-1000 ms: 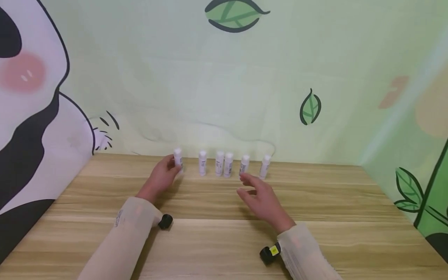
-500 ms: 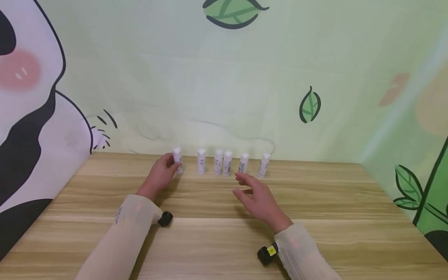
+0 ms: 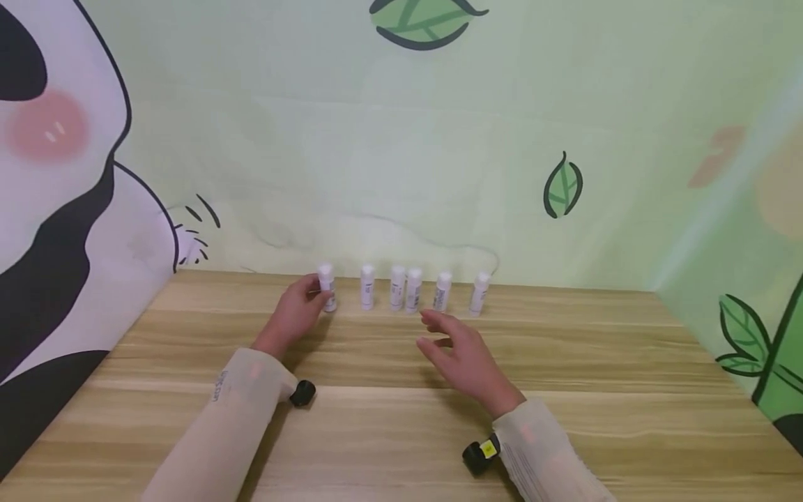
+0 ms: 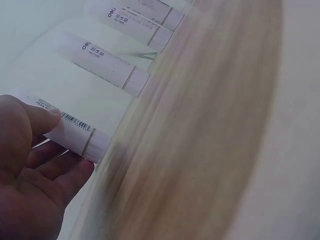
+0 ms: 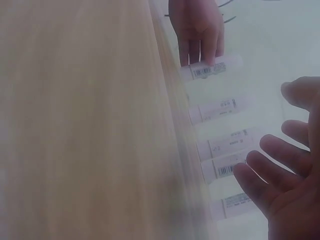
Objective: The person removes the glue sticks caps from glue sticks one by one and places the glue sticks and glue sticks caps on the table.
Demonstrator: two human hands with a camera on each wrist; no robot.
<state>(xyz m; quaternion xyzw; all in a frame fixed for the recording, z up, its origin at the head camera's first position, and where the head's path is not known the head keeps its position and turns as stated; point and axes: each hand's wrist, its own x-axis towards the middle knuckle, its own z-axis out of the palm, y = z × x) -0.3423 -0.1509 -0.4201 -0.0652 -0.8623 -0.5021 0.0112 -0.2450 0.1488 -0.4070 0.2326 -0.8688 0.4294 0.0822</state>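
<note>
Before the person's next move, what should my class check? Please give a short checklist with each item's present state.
1. Left hand gripping the leftmost glue stick: ok.
2. Right hand holding nothing: ok.
3. Other five glue sticks standing on end: ok.
4. Row evenly spaced: not ok; the third glue stick and fourth glue stick from the left stand closest together.
5. Held stick's base touching the table: cannot tell.

"deli" on the second glue stick from the left; "deli" and "glue stick" on the third glue stick; a barcode on the leftmost glue stick; lettering on the left sleeve too blurred to read
</note>
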